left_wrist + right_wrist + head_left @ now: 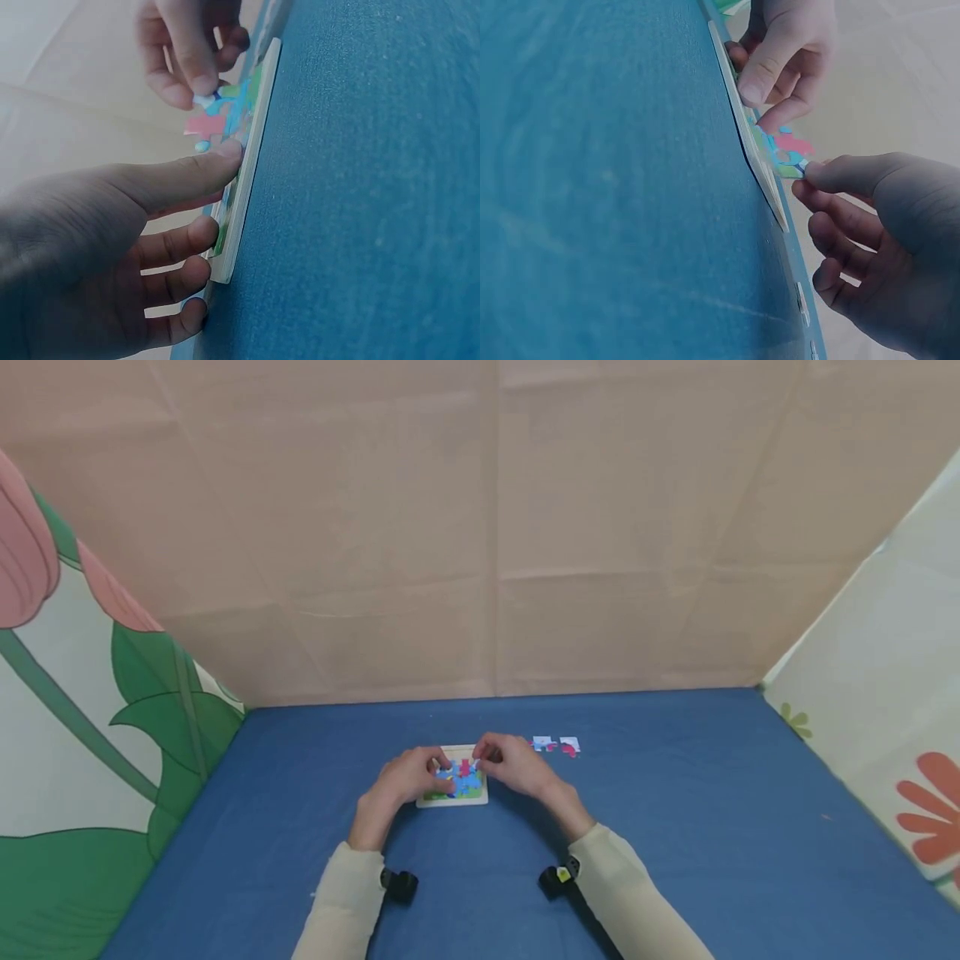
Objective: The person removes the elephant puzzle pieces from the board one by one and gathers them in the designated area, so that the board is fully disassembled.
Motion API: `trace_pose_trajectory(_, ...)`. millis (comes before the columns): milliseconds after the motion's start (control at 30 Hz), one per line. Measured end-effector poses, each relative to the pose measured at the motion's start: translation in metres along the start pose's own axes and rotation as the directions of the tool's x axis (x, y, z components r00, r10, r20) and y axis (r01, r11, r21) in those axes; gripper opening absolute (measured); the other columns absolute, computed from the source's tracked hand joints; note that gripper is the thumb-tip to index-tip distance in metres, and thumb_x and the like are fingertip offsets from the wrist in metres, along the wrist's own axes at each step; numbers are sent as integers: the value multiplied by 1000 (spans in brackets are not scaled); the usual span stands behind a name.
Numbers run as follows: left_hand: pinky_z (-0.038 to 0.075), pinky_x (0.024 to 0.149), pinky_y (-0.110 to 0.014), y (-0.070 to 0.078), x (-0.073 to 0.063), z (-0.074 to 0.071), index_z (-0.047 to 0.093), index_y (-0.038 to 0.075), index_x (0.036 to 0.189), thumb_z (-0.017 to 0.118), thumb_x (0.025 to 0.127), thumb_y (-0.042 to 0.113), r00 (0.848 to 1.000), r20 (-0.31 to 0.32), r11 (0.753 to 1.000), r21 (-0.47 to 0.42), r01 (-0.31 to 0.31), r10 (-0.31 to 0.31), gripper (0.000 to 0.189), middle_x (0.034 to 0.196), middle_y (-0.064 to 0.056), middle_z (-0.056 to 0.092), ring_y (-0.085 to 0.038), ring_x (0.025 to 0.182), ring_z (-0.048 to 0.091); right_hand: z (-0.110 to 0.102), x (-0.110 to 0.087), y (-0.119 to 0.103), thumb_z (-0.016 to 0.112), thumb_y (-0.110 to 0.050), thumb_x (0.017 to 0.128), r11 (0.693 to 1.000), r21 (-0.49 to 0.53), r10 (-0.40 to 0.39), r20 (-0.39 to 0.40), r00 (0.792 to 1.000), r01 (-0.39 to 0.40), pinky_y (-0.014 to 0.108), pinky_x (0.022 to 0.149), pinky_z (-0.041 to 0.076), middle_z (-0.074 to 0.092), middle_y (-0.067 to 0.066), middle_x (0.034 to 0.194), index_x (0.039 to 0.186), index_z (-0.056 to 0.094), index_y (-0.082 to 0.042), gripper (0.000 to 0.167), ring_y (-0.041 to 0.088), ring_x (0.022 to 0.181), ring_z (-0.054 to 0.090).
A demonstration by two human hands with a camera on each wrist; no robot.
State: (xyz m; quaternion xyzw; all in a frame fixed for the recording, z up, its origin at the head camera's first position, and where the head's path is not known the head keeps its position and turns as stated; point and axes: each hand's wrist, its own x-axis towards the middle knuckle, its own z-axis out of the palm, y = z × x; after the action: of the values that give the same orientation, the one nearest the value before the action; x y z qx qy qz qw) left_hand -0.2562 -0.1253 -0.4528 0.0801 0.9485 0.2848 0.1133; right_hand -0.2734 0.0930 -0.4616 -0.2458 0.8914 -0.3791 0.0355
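Note:
A small jigsaw puzzle [468, 783] of joined blue, green and pink pieces lies over a pale wooden tray [452, 803] between both hands. My left hand [408, 774] grips its left part, with the thumb on the picture side; the index finger is mostly hidden in the left wrist view. In both wrist views a pink piece [204, 124] stands up above the tray's surface. At the upper right corner, my right hand [515, 764] pinches a small white and blue puzzle piece [802, 166] between thumb and index finger, its other fingers curled loosely.
Right of the tray, a few loose puzzle pieces [569, 745] lie on the blue tablecloth [675, 827]. A beige curtain [375, 527] rises behind the table, with flower-printed panels [885, 693] at the sides.

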Motion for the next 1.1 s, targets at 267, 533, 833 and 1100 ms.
trace_pose_trajectory(267,40,78,-42,1,-3,1,68,21,108,79,81,48,1000,-3,999,42,27,-27,40,90,1,61,-18,81,54,1,-1,1,70,-11,92,1000,7,-14,43,999,14,27,72,50,69,-3,89,96,67,-16,6,10,79,59)
trace_pose_trajectory(533,42,84,-48,8,-2,7,65,21,104,78,80,54,998,-61,991,130,39,-32,43,92,1,63,-18,83,55,0,0,-2,68,-9,93,1000,-3,0,10,1000,0,27,71,50,70,-1,90,95,67,-15,6,10,79,61)
trace_pose_trajectory(833,42,80,-47,9,-2,7,64,19,103,75,83,53,998,-67,987,158,28,-17,41,85,3,61,-17,78,54,-1,0,-5,68,-10,93,1000,-19,24,-28,999,-25,30,72,51,70,-1,90,95,67,-15,6,10,80,62)
trace_pose_trajectory(1100,42,83,-48,12,-1,9,63,19,104,74,83,54,997,-67,982,185,39,-27,42,88,3,63,-18,80,55,-13,-3,0,71,-13,91,999,-12,30,-81,996,-31,29,71,51,70,-1,89,96,69,-15,6,11,78,62)
